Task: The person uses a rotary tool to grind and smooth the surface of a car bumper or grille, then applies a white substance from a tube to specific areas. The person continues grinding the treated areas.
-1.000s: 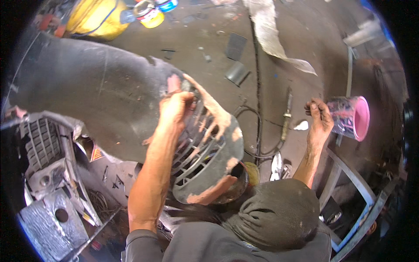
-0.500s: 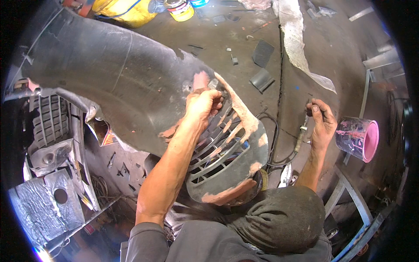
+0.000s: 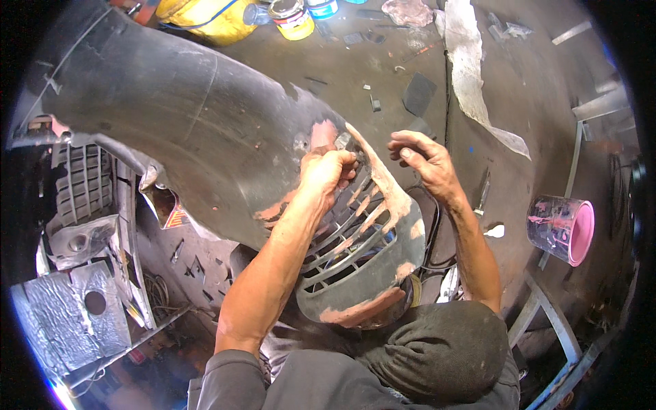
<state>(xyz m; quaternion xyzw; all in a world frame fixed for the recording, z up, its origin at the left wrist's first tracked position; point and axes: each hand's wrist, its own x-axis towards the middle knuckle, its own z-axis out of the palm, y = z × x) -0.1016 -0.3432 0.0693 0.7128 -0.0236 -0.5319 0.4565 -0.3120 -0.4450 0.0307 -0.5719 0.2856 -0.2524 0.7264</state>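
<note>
A large dark grey plastic car bumper [image 3: 225, 123] lies across my lap, with pink filler patches and a slatted grille at its near end. My left hand [image 3: 328, 174] is closed in a pinch at its upper edge, above the slats; what the fingers grip is hidden. A small light-grey piece [image 3: 342, 141] shows just beyond that hand. My right hand [image 3: 427, 162] is raised to the right of the bumper's edge, fingers bent and apart, with nothing visible in them. On the floor to its right lies a slim rod-like tool [image 3: 484, 193].
A pink-lined tub [image 3: 581, 232] lies on its side at the right, near a metal frame [image 3: 557, 321]. Beyond the bumper are dark plastic scraps [image 3: 419, 93], a torn pale strip [image 3: 471, 75], a yellow can [image 3: 294, 24] and a yellow bag [image 3: 208, 19]. A foil-covered panel [image 3: 72, 321] stands left.
My right hand has let go of the slim tool and moved left toward the bumper's edge. My left hand keeps its pinch at the same part of the bumper. The whole view has shifted slightly.
</note>
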